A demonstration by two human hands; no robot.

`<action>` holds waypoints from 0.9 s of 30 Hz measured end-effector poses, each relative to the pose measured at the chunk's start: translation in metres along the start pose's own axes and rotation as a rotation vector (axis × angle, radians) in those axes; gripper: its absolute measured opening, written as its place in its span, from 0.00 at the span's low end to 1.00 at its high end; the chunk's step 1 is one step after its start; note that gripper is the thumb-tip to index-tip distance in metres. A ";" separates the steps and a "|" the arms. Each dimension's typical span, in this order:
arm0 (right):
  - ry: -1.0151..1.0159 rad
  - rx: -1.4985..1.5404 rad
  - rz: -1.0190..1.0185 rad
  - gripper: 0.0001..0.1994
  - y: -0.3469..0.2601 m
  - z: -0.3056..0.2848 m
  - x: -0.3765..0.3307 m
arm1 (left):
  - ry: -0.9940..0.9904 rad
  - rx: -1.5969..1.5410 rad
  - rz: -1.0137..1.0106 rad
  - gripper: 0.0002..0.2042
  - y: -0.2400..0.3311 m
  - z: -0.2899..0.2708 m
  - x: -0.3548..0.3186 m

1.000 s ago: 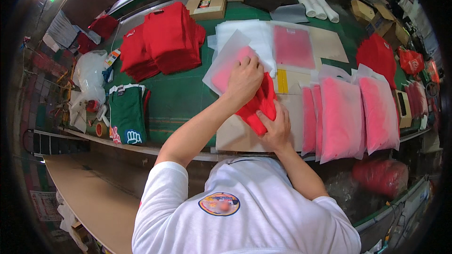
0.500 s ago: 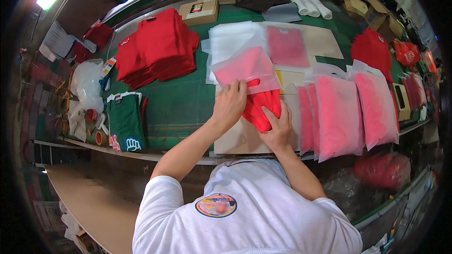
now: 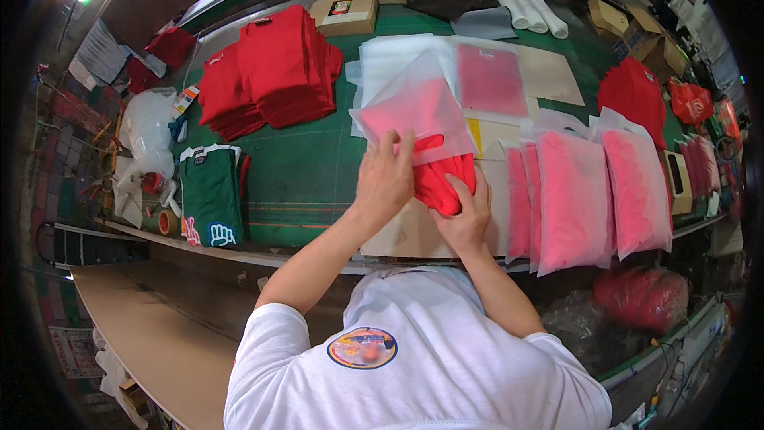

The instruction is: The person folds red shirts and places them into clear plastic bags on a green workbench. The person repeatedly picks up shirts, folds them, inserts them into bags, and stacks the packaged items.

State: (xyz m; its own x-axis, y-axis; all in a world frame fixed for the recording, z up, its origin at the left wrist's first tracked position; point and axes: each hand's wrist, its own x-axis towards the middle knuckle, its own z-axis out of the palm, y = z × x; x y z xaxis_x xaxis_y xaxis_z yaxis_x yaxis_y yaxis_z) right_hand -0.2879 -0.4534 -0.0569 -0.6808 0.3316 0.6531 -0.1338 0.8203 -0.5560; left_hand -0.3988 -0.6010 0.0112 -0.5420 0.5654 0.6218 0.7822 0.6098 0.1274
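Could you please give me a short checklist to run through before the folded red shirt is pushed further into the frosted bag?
1. Left hand holds the frosted bag at its mouth: ok.
2. Right hand cups the folded red shirt from below: ok.
3. Shirt's leading edge is inside the bag mouth: ok; its lower part still sticks out.
4. Shirt still neatly folded inside the bag: cannot tell, the film blurs it.
5. Bag lies flat on the green table: not ok, it is lifted and tilted.
6. Row of filled pink bags lies apart from the hands: ok.
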 end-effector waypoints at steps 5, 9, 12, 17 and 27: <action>0.019 0.151 0.148 0.35 0.005 0.003 -0.001 | -0.249 0.009 -0.256 0.18 -0.010 0.023 -0.031; 0.044 0.156 0.189 0.34 0.002 0.003 0.002 | -0.206 -0.110 -0.117 0.16 0.000 0.029 -0.041; 0.085 0.142 0.204 0.34 0.001 0.003 0.005 | -0.199 -0.177 -0.050 0.14 0.020 0.019 -0.046; 0.071 0.028 0.134 0.34 -0.003 0.004 0.006 | -0.072 -0.160 -0.103 0.15 0.023 0.000 -0.015; 0.123 -0.077 -0.057 0.29 -0.008 0.001 0.015 | -0.149 -0.119 0.192 0.18 0.027 0.017 0.027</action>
State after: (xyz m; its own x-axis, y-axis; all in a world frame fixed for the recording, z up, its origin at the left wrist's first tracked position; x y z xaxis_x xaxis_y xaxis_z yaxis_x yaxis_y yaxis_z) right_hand -0.2980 -0.4554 -0.0432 -0.5793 0.3343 0.7434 -0.1105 0.8714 -0.4780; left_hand -0.3978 -0.5600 0.0183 -0.4122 0.7456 0.5236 0.9011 0.4187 0.1131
